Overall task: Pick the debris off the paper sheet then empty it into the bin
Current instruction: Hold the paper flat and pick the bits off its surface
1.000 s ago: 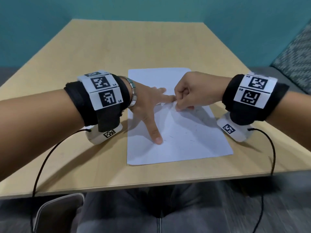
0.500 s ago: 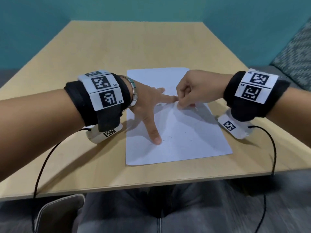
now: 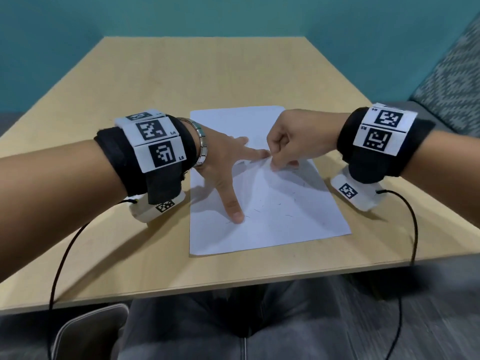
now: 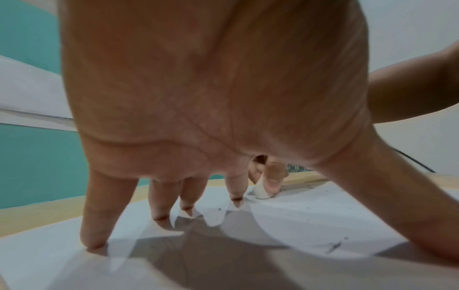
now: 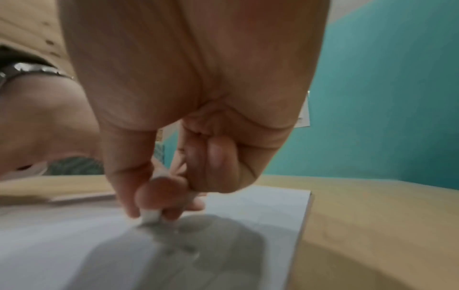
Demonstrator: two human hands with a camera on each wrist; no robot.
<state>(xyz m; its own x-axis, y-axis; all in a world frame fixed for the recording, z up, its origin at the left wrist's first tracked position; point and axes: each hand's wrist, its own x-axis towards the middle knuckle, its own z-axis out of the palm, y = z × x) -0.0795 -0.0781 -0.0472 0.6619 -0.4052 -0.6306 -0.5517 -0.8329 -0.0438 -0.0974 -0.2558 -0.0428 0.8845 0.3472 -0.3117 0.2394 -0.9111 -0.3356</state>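
While my right hand (image 3: 288, 141) pinches a small white eraser (image 4: 261, 191) between thumb and curled fingers and presses it on the paper sheet (image 3: 265, 229), my left hand (image 3: 223, 162) lies spread, fingertips (image 4: 93, 242) holding the sheet flat. Thin dark debris (image 3: 270, 206) lies scattered across the near half of the sheet, on the wooden table (image 3: 181, 81). No bin shows.

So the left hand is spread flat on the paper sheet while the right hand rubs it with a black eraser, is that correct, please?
Not quite: the eraser is white, as the right wrist view shows. The rest stands: the left hand is spread on the paper sheet and the right hand rubs it.
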